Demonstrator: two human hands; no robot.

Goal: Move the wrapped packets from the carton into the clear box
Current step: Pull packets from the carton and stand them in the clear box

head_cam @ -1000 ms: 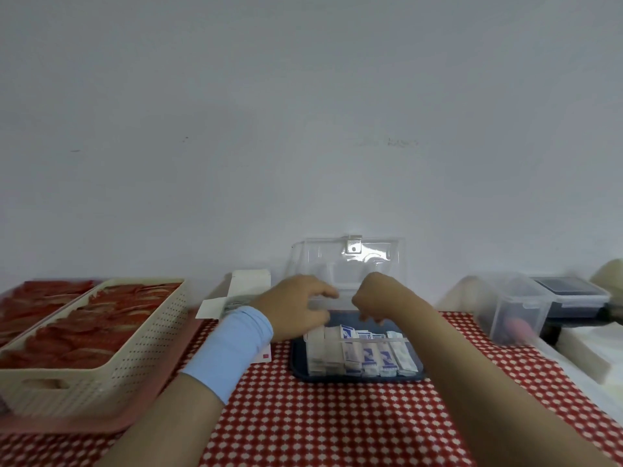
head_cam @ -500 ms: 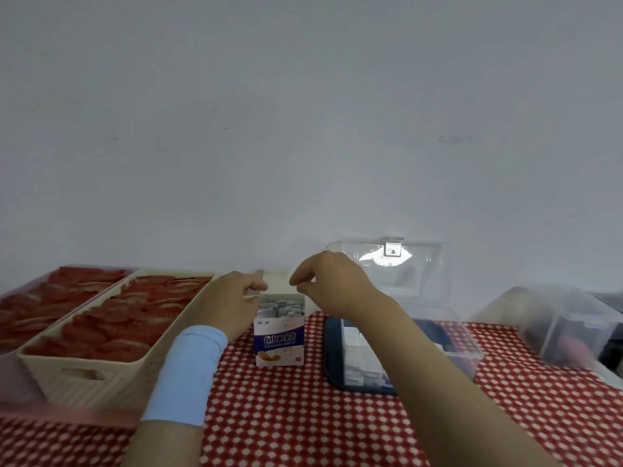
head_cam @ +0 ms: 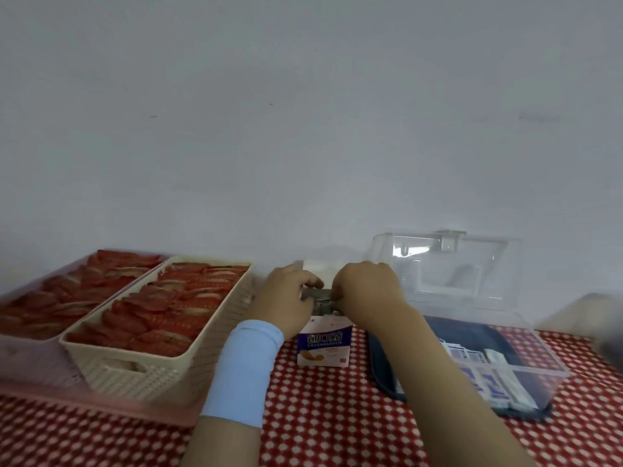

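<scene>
A small white and blue carton (head_cam: 324, 345) stands upright on the checked cloth, its top open with greyish wrapped packets (head_cam: 317, 298) showing inside. My left hand (head_cam: 286, 299), with a light blue wristband, grips the carton's top left edge. My right hand (head_cam: 367, 291) curls its fingers down into the open top and pinches the packets there. To the right sits the clear box (head_cam: 526, 362) on a dark blue base, lid raised against the wall. Several blue and white packets (head_cam: 485, 375) lie in it, partly hidden by my right forearm.
A beige perforated basket (head_cam: 161, 372) full of red packets stands left of the carton, touching my left wrist. A pink tray (head_cam: 30, 365) of red packets lies beside it. Another clear container (head_cam: 603, 318), blurred, is at the far right. The wall is close behind.
Both hands left the clear box and moved left to the carton. My left hand took its edge, and my right hand came down into its open top.
</scene>
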